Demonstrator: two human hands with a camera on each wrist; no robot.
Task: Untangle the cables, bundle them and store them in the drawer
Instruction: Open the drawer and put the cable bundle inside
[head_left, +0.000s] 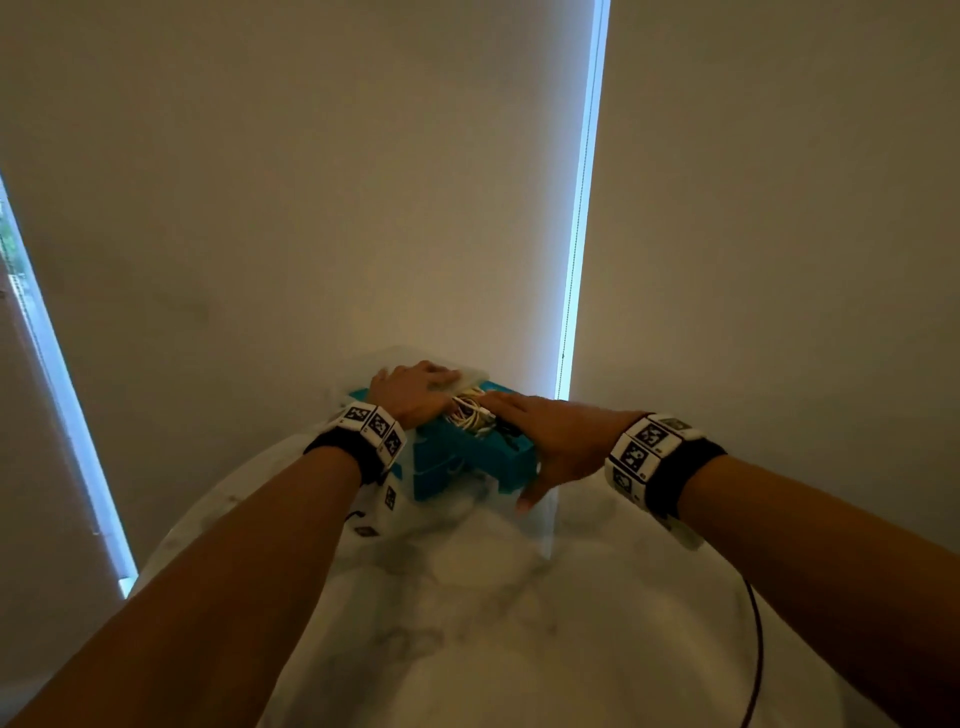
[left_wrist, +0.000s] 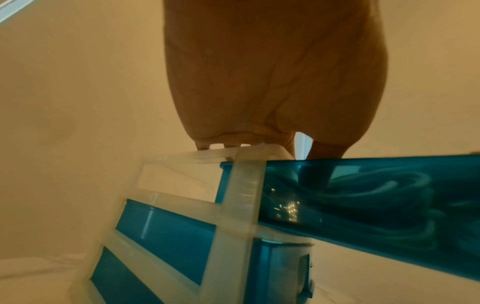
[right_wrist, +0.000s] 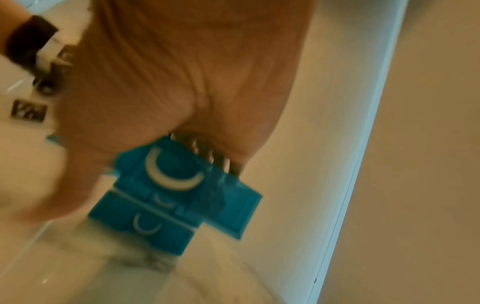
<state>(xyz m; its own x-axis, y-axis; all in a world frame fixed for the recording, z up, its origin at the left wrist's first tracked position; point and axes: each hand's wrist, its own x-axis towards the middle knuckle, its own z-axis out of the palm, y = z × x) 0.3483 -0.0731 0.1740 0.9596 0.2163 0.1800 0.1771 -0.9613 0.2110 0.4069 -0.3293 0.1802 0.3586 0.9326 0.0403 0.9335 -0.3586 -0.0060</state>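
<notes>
Now | left hand (head_left: 415, 391) flat on organizer (left_wrist: 233, 164) | right hand (head_left: 550, 436) fingers straight on drawer (head_left: 488, 452)

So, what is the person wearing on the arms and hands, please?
Both forearms are bare, with no sleeves, and the left hand and right hand wear no gloves. Each wrist carries a black strap with white blocks printed with black square markers: the left wristband and the right wristband. No rings show. A thin dark cable runs below the right forearm; where it ends is not visible.
</notes>
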